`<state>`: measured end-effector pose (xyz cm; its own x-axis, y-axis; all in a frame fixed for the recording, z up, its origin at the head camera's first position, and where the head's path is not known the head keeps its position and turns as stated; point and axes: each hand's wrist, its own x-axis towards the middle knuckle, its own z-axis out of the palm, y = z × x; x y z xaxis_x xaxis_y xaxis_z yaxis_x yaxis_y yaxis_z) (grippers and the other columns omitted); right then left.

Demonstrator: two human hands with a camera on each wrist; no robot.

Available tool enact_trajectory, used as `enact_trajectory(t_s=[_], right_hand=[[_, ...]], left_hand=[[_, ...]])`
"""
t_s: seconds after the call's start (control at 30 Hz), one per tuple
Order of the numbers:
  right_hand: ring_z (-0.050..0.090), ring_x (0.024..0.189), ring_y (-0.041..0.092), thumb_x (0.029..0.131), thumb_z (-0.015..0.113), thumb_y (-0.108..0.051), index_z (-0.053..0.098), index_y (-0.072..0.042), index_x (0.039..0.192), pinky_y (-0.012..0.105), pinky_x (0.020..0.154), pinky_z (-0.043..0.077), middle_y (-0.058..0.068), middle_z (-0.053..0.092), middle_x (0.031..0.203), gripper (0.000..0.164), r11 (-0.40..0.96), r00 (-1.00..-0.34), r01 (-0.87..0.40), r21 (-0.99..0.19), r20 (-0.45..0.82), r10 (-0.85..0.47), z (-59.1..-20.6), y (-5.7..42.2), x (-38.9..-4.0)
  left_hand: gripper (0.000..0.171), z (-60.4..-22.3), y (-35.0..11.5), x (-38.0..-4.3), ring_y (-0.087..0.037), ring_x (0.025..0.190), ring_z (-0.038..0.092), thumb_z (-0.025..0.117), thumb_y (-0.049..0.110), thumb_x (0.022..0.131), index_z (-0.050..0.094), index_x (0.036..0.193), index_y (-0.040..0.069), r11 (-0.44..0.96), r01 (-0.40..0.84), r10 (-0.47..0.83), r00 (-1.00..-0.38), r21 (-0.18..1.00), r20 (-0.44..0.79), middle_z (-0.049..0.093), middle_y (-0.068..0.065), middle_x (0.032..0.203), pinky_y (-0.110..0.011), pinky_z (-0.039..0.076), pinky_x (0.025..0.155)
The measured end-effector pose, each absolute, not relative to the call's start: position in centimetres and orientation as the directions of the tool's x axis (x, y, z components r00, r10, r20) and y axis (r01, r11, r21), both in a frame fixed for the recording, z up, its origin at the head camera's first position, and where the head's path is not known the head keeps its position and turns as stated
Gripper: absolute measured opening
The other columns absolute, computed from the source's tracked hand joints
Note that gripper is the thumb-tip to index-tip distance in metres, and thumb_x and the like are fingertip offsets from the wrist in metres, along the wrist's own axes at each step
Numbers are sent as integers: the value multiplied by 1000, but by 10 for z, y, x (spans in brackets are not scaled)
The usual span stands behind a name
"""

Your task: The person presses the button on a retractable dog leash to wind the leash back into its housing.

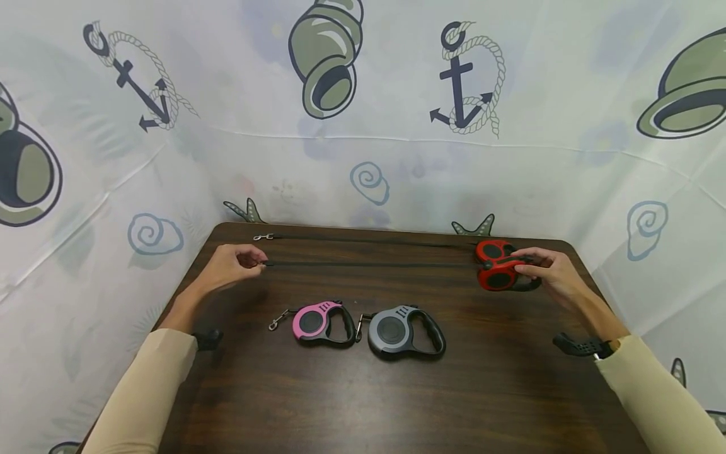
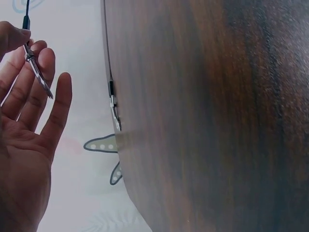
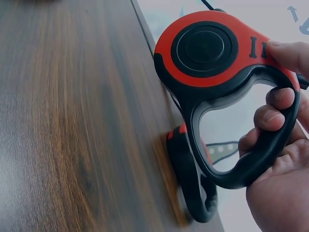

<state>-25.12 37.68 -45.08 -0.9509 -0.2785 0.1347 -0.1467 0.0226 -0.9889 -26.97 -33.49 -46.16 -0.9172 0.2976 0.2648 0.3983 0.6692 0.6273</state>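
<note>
Left hand point(image 1: 234, 265) pinches the metal clip point(image 2: 37, 73); right hand point(image 1: 551, 271) grips the red leash point(image 3: 204, 46); the cord point(image 1: 368, 264) runs straight, left to right, between the 2.

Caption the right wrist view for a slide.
Person's right grip holding a red leash by its handle, a second leash resting on the table.

Cannot make out the metal clip point(image 2: 39, 78) in the left hand point(image 2: 29, 140) from the head view, too small there. Cannot see the whole right hand point(image 3: 289, 174) in the right wrist view, cut by the right edge, nor all of the second red leash point(image 3: 181, 154), part-hidden behind the held red leash point(image 3: 166, 50). Cannot name with certainty the blurred dark shape point(image 3: 35, 2) at the top left.
</note>
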Motion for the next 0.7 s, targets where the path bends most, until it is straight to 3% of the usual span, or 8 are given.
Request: enact_trajectory(t_s=[0.27,0.47,0.7], right_hand=[[55,76,12,99,65,10,75,-6,123,29,68,44,-6,72,94,31,29,-944,-146,-989,131,-303,-449,369,-251],[65,80,9,98,65,11,74,-2,124,26,69,48,-1,78,100,30,7,-942,-126,-992,118,-315,-447,362,-250],[64,80,12,98,66,10,75,-3,122,27,70,49,0,78,99,29,22,-940,-126,-992,112,-322,-447,355,-250]], left_hand=[[15,-458,-330,-272,-14,75,64,84,3,86,78,98,5,656,430,326,-903,620,281,75,-6,89,-18,52,68],[16,-456,-324,-274,-15,75,64,85,1,84,78,98,7,639,443,342,-896,629,284,75,-4,87,-18,52,67],[17,-456,-318,-274,-16,76,65,85,1,84,78,99,7,636,443,352,-895,632,273,74,-3,87,-19,54,69]])
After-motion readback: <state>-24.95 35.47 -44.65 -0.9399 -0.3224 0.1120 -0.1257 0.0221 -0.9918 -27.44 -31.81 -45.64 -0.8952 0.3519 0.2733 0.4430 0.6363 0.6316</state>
